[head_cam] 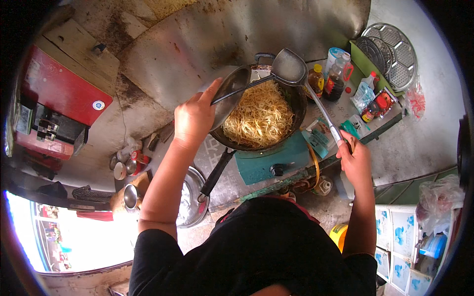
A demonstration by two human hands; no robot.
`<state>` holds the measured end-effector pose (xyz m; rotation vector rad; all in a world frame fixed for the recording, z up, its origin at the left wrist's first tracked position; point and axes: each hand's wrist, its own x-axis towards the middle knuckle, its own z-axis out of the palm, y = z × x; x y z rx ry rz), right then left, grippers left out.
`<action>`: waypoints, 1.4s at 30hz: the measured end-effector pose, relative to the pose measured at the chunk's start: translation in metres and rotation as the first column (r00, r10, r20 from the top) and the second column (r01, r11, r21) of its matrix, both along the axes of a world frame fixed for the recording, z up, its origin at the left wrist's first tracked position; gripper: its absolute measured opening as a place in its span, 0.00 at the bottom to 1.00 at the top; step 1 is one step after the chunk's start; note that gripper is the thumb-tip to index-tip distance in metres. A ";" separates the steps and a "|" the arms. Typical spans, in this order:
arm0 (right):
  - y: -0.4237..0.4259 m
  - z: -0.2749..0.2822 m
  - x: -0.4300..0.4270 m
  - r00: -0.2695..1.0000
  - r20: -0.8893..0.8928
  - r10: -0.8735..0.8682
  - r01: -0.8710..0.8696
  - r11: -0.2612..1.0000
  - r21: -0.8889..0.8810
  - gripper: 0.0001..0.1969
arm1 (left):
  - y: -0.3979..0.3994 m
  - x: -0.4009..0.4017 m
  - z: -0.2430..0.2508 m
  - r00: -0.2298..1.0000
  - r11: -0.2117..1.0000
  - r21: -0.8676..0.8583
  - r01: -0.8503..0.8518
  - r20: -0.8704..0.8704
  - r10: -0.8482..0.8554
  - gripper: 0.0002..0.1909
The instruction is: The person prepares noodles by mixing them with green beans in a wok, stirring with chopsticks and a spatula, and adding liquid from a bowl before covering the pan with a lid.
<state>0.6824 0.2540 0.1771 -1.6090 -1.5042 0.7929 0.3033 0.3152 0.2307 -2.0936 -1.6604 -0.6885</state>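
Observation:
My left hand (pixel 196 114) grips a round, dark-rimmed lid (pixel 235 92), tilted up on edge over the wok's left side. A thin dark rod (pixel 244 88) runs from this hand to the spatula head; whether it is a separate tool is unclear. In my right hand (pixel 354 157) is the long handle of a metal wok spatula (pixel 290 68). Its scooped head is raised above the wok's far right rim and holds something pale. Below, the wok (pixel 300 122) is full of browned noodles (pixel 261 114). It sits on a teal stove (pixel 272 159) with a black knob.
Sauce bottles (pixel 335 79) and packets (pixel 320 137) crowd the counter to the right. A green rack (pixel 370 59) holds steamer plates. The wok's black handle (pixel 217 174) points towards me, beside a steel basin (pixel 194 199). A yellow hose (pixel 314 162) hangs over the counter edge.

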 end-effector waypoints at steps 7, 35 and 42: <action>0.000 -0.005 0.002 1.000 -0.014 0.018 -0.018 1.000 0.004 0.14 | -0.005 0.005 -0.012 0.993 0.997 -0.056 -0.053 0.099 0.058 0.31; 0.010 -0.009 -0.007 0.877 -0.479 0.034 -0.143 0.971 -0.193 0.15 | 0.000 -0.044 0.042 0.905 0.953 0.101 -0.286 0.356 0.234 0.23; 0.000 -0.027 -0.032 0.825 -0.555 0.105 -0.229 0.960 -0.159 0.15 | -0.009 -0.085 -0.013 0.730 0.944 0.075 -0.322 0.655 0.197 0.19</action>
